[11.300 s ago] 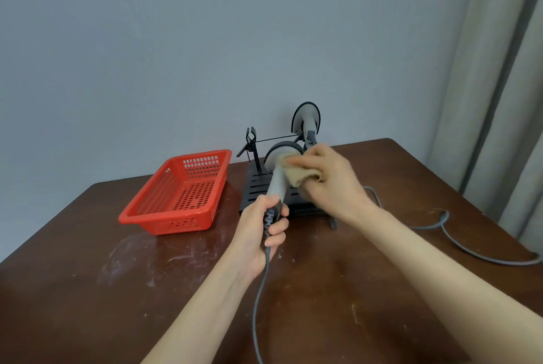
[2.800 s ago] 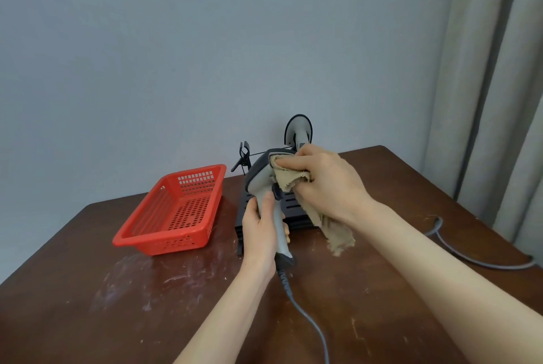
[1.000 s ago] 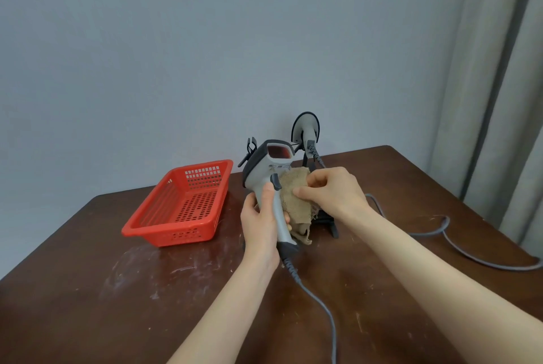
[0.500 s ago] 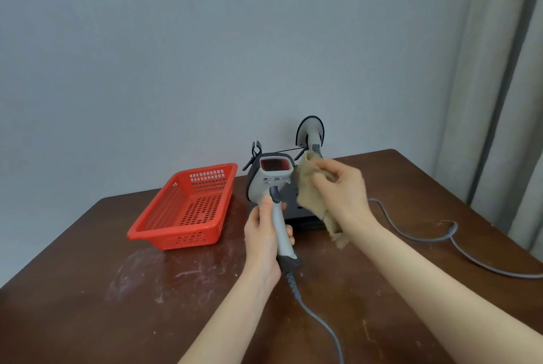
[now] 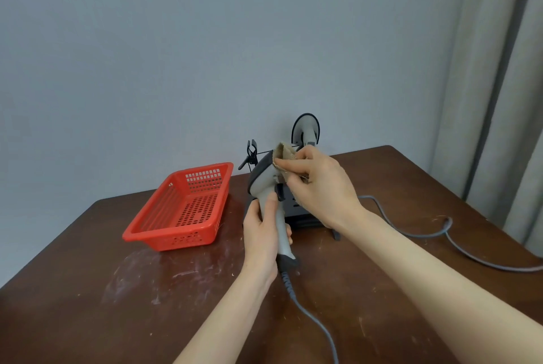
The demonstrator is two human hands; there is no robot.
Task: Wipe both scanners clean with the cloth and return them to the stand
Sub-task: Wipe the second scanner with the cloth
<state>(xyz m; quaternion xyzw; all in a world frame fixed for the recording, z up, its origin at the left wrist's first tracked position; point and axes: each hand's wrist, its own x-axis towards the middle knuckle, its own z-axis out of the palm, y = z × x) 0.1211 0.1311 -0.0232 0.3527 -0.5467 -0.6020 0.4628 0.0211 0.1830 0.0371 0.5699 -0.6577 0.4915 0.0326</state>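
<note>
My left hand (image 5: 263, 234) grips the handle of a grey corded scanner (image 5: 264, 180), held upright above the table. My right hand (image 5: 318, 184) pinches a tan cloth (image 5: 284, 155) against the front of the scanner's head, hiding its window. Behind them the black stand (image 5: 299, 214) sits on the table. A second grey scanner (image 5: 305, 130) rests on the stand at the back, its rounded head up. The held scanner's grey cable (image 5: 311, 319) runs down toward me.
A red perforated plastic basket (image 5: 182, 208) lies left of the stand. Another grey cable (image 5: 435, 234) trails across the table's right side. A black clip (image 5: 251, 153) sticks up at the stand's left. A wall is close behind and curtains hang at the right.
The scanner's head has turned left, so its red window no longer faces me. My right hand has brought the cloth from beside the head onto its front.
</note>
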